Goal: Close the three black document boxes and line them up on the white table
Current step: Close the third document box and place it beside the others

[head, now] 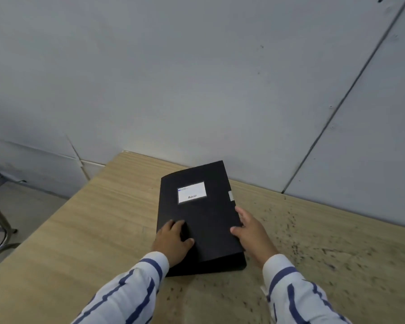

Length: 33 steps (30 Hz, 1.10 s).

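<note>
One black document box (204, 213) lies flat on a light wooden table (84, 230), lid down, with a white label on its upper half and a small white tab on its right edge. My left hand (172, 239) rests flat on the lid near the lower left corner, fingers spread. My right hand (251, 232) is against the box's right edge, thumb on the lid and fingers along the side. No other black box and no white table is in view.
A grey panelled wall (197, 78) stands right behind the table. Dark specks cover the table's right part (313, 249). Off the table's left edge are the floor and a metal chair leg (2, 220).
</note>
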Available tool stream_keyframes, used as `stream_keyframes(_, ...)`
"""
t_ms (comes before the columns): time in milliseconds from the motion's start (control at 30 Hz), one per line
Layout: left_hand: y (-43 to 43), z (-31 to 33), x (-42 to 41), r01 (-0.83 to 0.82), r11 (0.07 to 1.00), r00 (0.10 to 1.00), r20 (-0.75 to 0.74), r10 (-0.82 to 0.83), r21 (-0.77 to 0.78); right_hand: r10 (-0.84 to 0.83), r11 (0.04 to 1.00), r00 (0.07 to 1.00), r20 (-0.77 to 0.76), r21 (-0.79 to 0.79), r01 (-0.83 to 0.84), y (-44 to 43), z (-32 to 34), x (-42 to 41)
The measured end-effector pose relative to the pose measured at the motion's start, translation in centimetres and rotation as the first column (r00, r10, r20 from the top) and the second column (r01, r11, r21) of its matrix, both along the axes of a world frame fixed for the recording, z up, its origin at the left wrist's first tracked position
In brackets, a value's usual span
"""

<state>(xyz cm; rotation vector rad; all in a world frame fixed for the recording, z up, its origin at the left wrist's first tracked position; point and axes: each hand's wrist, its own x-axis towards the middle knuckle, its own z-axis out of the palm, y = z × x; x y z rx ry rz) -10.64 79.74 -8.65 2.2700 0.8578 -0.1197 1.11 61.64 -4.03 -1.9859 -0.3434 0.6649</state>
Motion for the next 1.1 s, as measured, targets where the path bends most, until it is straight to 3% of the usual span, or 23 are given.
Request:
stream_keyframes(67,0.5,-0.8,0.0,-0.081,0.996,0.997,-0.001,0.081,0.03,0.018,0.994,0.999,0.048,-0.105,-0.012,-0.4,-1.3,-0.4)
stream_keyframes(167,1.1,-1.8,-0.4,-0.203,0.976,0.978,0.032,0.206,-0.074,0.053,0.964,0.992,0.114,-0.265,-0.021,-0.5,-3.3,-1.3)
stream_keyframes(267,1.2,-2.6,-1.0,-0.221,0.964,0.973,0.04,0.229,-0.145,0.12,0.899,0.97,0.21,-0.438,-0.016,0.0,-4.4,-1.7)
stream_keyframes(367,1.1,-2.9,-1.1,-0.223,0.966,0.972,0.043,0.23,-0.129,0.178,0.863,0.954,0.241,-0.505,-0.033,0.8,-5.0,-1.9)
stream_keyframes(467,1.2,-3.0,-1.1,-0.219,0.967,0.973,0.041,0.226,-0.13,0.22,0.861,0.958,0.185,-0.498,-0.102,1.2,-5.5,-2.2)
stream_keyframes(600,1.6,-2.8,-1.4,-0.259,0.966,0.966,-0.024,0.259,-0.008,0.236,0.87,0.958,0.161,-0.475,-0.134,0.5,-5.6,-1.9)
stream_keyframes(800,1.2,-2.3,-1.7,-0.386,0.919,0.918,-0.126,0.376,-0.074,-0.093,0.953,0.994,0.049,-0.285,0.103,0.1,-5.1,-3.6)
stream_keyframes(1100,1.3,-3.2,-3.7,-0.27,0.955,0.963,-0.011,0.27,-0.121,-0.227,0.969,0.969,-0.095,-0.124,0.215,-1.7,-5.2,-6.0)
